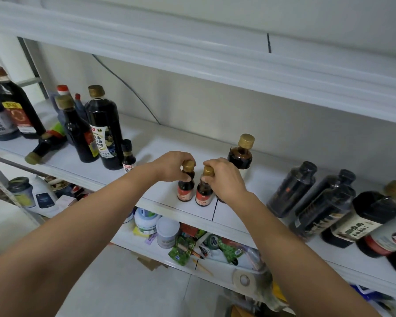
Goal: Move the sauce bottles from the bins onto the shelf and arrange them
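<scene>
Two hands grip caps (pixel 188 165) on the shelf (pixel 169 143): left hand (pixel 172 165) on the left bottle (pixel 185 189), right hand (pixel 225 179) on the right bottle (pixel 203 194). Fingers (pixel 215 166) half hide both caps.

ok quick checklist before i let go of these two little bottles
1. Left hand grips the left small bottle by its cap: ok.
2. Right hand grips the right small bottle by its cap: ok.
3. Both small bottles upright, red labels facing out: ok.
4. Bases fully down on the shelf: cannot tell.
5. Margin from the front edge: not ok, both stand close to it; bare shelf lies behind the left one, and the round gold-capped bottle stands behind the right.
6. Rest of the row upright: not ok, the toppled bottle at the left lies on its side.
</scene>
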